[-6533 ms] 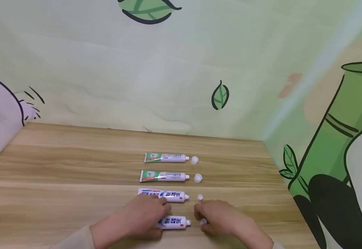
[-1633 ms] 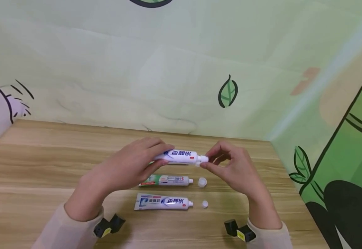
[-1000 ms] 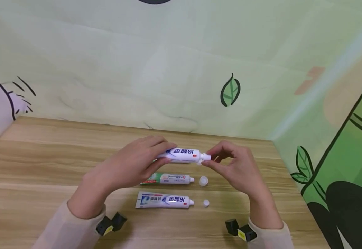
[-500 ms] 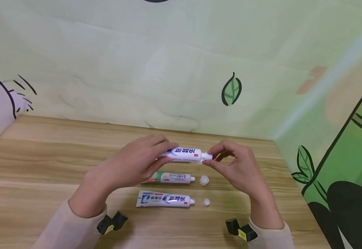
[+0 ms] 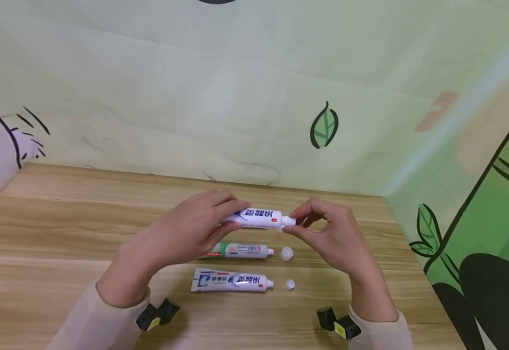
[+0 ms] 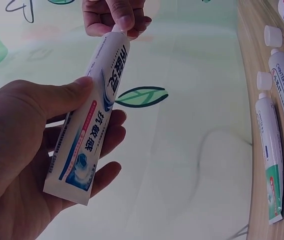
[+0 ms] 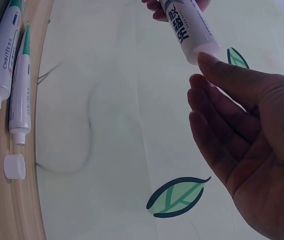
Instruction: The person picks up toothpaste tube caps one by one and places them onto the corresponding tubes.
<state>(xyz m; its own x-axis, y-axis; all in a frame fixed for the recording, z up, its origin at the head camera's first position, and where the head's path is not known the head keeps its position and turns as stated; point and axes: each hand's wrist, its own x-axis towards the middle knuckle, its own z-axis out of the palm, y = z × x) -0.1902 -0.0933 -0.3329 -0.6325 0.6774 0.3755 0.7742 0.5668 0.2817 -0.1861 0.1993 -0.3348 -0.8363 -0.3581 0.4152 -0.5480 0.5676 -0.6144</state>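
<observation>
My left hand (image 5: 180, 231) holds a white-and-blue toothpaste tube (image 5: 258, 218) raised above the table, thumb on one face and fingers behind, as the left wrist view of the tube (image 6: 91, 120) shows. The tube lies roughly level in the head view, nozzle end to the right. At that end my right hand (image 5: 333, 233) pinches a small white cap (image 5: 289, 221) between thumb and index finger. The cap sits at the nozzle; how far it is screwed on cannot be seen. In the right wrist view, the right hand's (image 7: 262, 130) other fingers are loosely bent.
On the wooden table (image 5: 83, 209) lie another white-and-blue tube (image 5: 232, 281) with its cap (image 5: 290, 284) and a green-and-white tube (image 5: 245, 250) with its cap (image 5: 287, 253). A farther green-and-white tube (image 6: 270, 155) is mostly hidden in the head view. A printed wall (image 5: 149, 97) stands behind.
Since the oldest frame, the nearest tube and its cap have left the table, and cap and nozzle have come together. Over the last second both hands barely shift.
</observation>
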